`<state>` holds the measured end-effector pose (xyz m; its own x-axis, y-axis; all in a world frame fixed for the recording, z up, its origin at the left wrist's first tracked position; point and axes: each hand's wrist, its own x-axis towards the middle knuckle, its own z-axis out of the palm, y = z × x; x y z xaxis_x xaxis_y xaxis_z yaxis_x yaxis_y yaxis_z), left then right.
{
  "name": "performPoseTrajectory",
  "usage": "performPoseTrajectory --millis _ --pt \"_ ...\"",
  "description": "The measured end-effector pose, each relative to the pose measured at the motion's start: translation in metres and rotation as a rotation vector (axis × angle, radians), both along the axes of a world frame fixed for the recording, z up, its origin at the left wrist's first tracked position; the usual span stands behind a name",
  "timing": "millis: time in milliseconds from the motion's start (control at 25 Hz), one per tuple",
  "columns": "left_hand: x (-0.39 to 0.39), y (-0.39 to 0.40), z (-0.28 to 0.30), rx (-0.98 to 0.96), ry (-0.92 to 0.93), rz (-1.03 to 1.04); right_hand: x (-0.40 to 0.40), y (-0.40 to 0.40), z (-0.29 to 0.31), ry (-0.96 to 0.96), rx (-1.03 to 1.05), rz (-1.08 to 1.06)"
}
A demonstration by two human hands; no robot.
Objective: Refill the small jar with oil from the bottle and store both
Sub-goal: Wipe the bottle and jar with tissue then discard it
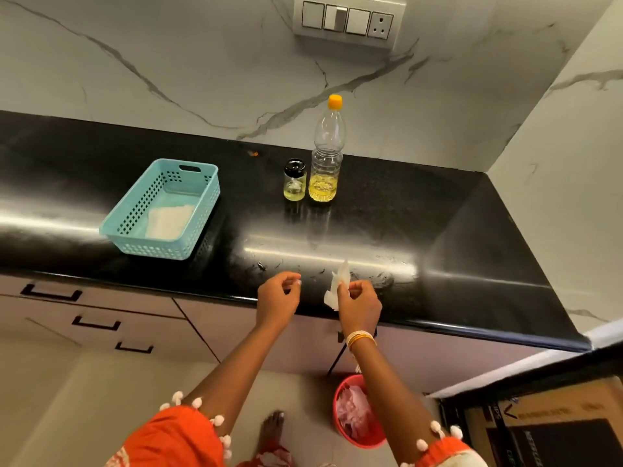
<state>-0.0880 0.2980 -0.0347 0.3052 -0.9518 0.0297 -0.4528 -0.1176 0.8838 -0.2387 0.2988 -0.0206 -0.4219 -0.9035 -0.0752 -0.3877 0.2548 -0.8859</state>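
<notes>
Oil already sits in the one small black-lidded glass jar (295,179), capped beside the one orange-capped plastic bottle (326,153), mid-frame. Right hand (358,302) pinches a white tissue (337,285); left hand (278,297) is curled, holding nothing. Storing looks undone: one turquoise basket (124,217) waits left.

black countertop (438,230) | marble wall (168,62) | switch panel (347,20) | drawers (84,318)
</notes>
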Motion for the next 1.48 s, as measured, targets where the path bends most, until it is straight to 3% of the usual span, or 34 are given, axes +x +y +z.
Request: performPoseTrajectory --millis 200,320,400,640,760,1000,1120,1200,1320,1400,1480 --pt "0.007 0.024 -0.002 -0.078 -0.174 -0.065 -0.009 0.003 -0.002 0.165 -0.025 0.026" --pt "0.017 0.027 0.0 -0.111 -0.243 -0.09 -0.013 -0.003 -0.002 0.47 -0.011 0.06" --pt "0.031 0.024 0.0 -0.113 -0.3 -0.126 -0.008 -0.004 -0.004 0.575 -0.024 0.16" --pt "0.091 0.002 -0.015 -0.008 -0.534 -0.199 0.024 0.0 -0.03 0.478 -0.027 0.3" --pt "0.114 -0.013 -0.019 -0.021 -0.614 -0.224 0.027 -0.001 -0.042 0.604 -0.058 0.26" --pt "0.136 -0.046 -0.032 -0.017 -0.675 -0.244 0.068 -0.009 -0.046 0.674 0.123 0.139" --pt "0.137 -0.053 -0.04 -0.024 -0.709 -0.238 0.111 -0.019 -0.041 0.633 0.059 0.301" --pt "0.138 -0.057 -0.044 -0.026 -0.722 -0.226 0.137 -0.025 -0.038 0.623 -0.028 0.533" --pt "0.138 -0.057 -0.045 -0.02 -0.738 -0.232 0.141 -0.033 -0.036 0.755 -0.126 0.789" --pt "0.138 -0.055 -0.046 -0.031 -0.747 -0.247 0.111 -0.047 -0.032 0.833 -0.142 0.68" --pt "0.139 -0.055 -0.045 -0.033 -0.74 -0.239 0.062 -0.063 -0.032 0.825 -0.019 0.409"
